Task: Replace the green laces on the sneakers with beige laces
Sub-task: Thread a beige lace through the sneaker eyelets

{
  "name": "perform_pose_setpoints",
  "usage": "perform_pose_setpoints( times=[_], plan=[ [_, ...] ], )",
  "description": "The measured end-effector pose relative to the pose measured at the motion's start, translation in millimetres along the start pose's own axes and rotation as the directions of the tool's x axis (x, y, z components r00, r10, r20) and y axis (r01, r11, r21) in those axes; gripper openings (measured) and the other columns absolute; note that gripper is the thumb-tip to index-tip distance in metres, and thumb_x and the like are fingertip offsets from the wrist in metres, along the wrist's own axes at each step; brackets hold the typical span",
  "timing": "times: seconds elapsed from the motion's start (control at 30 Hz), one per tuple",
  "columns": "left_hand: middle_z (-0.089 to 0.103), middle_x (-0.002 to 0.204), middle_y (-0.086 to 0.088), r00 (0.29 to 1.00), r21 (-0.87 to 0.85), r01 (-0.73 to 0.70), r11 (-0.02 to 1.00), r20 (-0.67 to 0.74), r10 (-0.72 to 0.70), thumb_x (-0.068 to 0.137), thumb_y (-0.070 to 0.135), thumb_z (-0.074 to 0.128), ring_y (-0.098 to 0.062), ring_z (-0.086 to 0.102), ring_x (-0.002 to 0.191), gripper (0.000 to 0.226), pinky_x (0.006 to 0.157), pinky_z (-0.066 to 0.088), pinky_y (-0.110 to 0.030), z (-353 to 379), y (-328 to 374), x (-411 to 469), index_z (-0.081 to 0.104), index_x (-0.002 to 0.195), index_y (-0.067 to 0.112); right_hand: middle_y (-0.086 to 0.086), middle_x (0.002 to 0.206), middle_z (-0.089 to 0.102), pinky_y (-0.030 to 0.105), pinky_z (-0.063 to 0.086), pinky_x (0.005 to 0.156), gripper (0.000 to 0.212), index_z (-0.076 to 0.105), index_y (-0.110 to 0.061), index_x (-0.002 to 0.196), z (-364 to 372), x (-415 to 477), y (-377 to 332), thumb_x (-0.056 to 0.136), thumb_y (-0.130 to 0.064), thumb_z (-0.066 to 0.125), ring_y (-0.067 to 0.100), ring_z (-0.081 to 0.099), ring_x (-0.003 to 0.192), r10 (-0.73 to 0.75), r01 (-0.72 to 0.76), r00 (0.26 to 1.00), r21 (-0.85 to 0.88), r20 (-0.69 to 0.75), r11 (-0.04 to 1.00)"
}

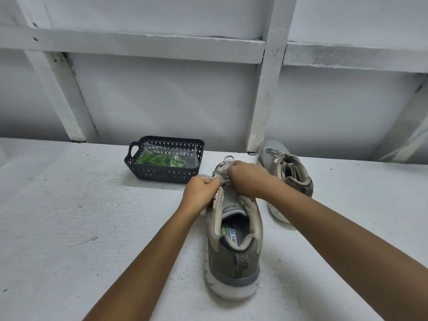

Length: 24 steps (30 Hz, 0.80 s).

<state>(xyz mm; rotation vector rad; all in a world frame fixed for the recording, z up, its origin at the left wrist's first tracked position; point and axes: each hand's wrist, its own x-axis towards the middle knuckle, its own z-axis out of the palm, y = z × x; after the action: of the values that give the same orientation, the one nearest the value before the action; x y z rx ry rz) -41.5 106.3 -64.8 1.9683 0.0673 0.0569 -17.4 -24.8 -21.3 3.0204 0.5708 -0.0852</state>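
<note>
Left hand (200,191) pinches the beige flat lace (205,176) over the grey-and-beige mesh sneaker (234,251); right hand (249,179), curled, grips the same lace, fingertips hidden; eyelets obscured beneath both hands; second matching sneaker (287,172) beyond the right wrist, partly covered; beyond the left hand, dark perforated plastic basket (162,176) holds bagged green laces (159,159).

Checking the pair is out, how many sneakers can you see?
2. The near sneaker stands in front, heel toward the camera, left hand and right hand gripping its beige lace. The far sneaker sits behind it to the right, by the wall. None looks hidden.
</note>
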Motion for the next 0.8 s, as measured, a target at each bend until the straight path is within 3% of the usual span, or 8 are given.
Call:
perform_pose_setpoints(
  times=[0.13,0.23,0.33,0.47,0.7,0.8],
  plan=[
    [0.022,0.033,0.008,1.0,-0.004,0.001,1.0,0.003,-0.001,0.089,0.019,0.055,-0.007,0.021,0.035,0.054,0.044,0.017,-0.026,-0.7,-0.6,1.2,0.029,0.042,0.02,0.021,0.116,0.051,0.039,0.039,0.079,0.019,0.044,-0.003,0.109,16.8,-0.8,3.8,0.09,-0.004,0.042,0.036,0.052,0.105,0.0,0.026,0.993,0.221,-0.114,0.975],
    [0.021,0.034,0.009,1.0,-0.003,0.0,1.0,0.006,0.0,0.09,0.02,0.054,-0.007,0.02,0.035,0.053,0.042,0.016,-0.024,-0.7,-1.8,2.0,0.029,0.043,0.019,0.021,0.109,0.059,0.037,0.04,0.08,0.017,0.053,-0.003,0.106,16.1,-2.9,2.8,0.092,-0.009,0.046,0.035,0.054,0.102,0.064,-0.023,0.991,0.325,-0.116,0.946],
    [0.022,0.034,0.009,1.0,-0.006,0.0,1.0,-0.002,0.0,0.09,0.019,0.054,-0.007,0.02,0.035,0.053,0.042,0.016,-0.024,0.5,-2.9,2.2,0.029,0.043,0.019,0.019,0.1,0.064,0.035,0.042,0.078,0.018,0.064,0.001,0.097,12.9,-2.5,-1.2,0.088,-0.012,0.054,0.032,0.057,0.096,0.029,-0.005,0.997,0.314,-0.073,0.949],
    [0.023,0.033,0.01,1.0,-0.028,0.011,1.0,-0.007,-0.011,0.09,0.017,0.054,-0.007,0.022,0.035,0.054,0.045,0.018,-0.027,2.2,-3.0,2.1,0.03,0.042,0.019,0.017,0.089,0.064,0.038,0.049,0.074,0.014,0.063,-0.003,0.087,24.9,10.9,-8.2,0.081,-0.011,0.054,0.033,0.061,0.086,0.0,0.009,0.999,0.243,-0.036,0.97],
    [0.024,0.033,0.009,0.999,-0.078,0.025,0.997,-0.022,-0.027,0.089,0.014,0.054,-0.005,0.022,0.034,0.054,0.041,0.017,-0.024,5.7,-2.4,-1.7,0.029,0.042,0.021,0.019,0.096,0.064,0.036,0.05,0.077,0.026,0.063,-0.003,0.1,28.8,12.5,-8.3,0.079,0.001,0.048,0.033,0.061,0.09,-0.021,0.035,0.998,0.229,-0.062,0.973],
    [0.032,0.038,0.007,0.999,-0.091,0.006,0.996,-0.04,-0.01,0.087,0.014,0.057,-0.005,0.028,0.04,0.054,0.046,0.023,-0.024,12.0,-4.8,-0.6,0.035,0.038,0.02,0.022,0.105,0.062,0.028,0.041,0.078,0.022,0.061,0.002,0.103,14.8,0.6,-9.2,0.084,0.001,0.048,0.033,0.057,0.097,0.009,0.021,0.994,0.264,-0.112,0.964]
  ],
)
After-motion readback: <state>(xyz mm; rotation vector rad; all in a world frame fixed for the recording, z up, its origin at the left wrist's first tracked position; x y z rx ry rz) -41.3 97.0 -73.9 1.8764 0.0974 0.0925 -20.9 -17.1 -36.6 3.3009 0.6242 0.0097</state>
